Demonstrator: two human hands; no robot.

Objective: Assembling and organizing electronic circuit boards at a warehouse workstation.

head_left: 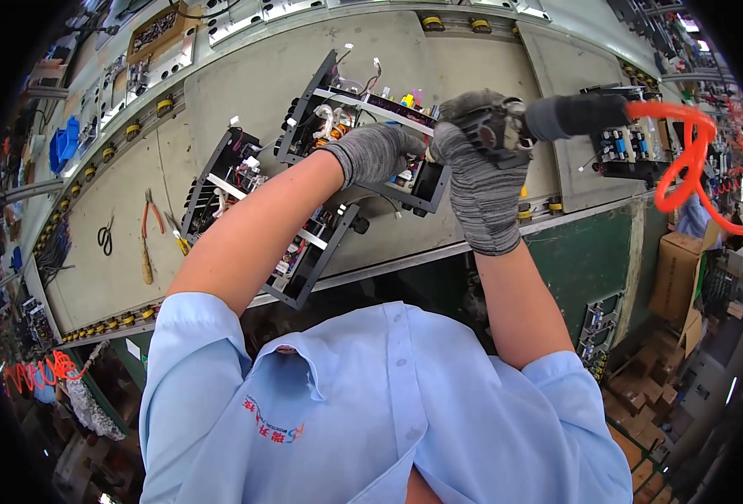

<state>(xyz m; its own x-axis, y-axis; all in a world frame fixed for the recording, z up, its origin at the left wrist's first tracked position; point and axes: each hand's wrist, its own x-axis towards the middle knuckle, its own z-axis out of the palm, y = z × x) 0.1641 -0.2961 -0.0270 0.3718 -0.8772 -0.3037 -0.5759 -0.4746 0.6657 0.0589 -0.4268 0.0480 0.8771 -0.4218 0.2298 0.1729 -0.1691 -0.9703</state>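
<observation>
My right hand (pixel 482 155), in a grey knit glove, is wrapped round an air-powered driver (pixel 577 116) with a dark grip. A coiled orange hose (pixel 682 160) runs from its right end. My left hand (pixel 378 154), gloved alike, lies over the black-framed electronic unit (pixel 302 126). Its fingers are drawn together beside the driver's left end, and what they pinch is hidden. White coils, wires and coloured parts fill this unit. A second similar unit (pixel 220 183) lies to its left, partly behind my left forearm, with its front end (pixel 308 260) showing nearer me.
Black scissors (pixel 105 236), orange-handled pliers (pixel 151 214) and a yellow-handled tool (pixel 180 242) lie on the left of the bench. Another unit (pixel 627 143) stands at the right by the hose. A parts box (pixel 154 35) and blue bin (pixel 64 144) sit beyond the roller-lined edge.
</observation>
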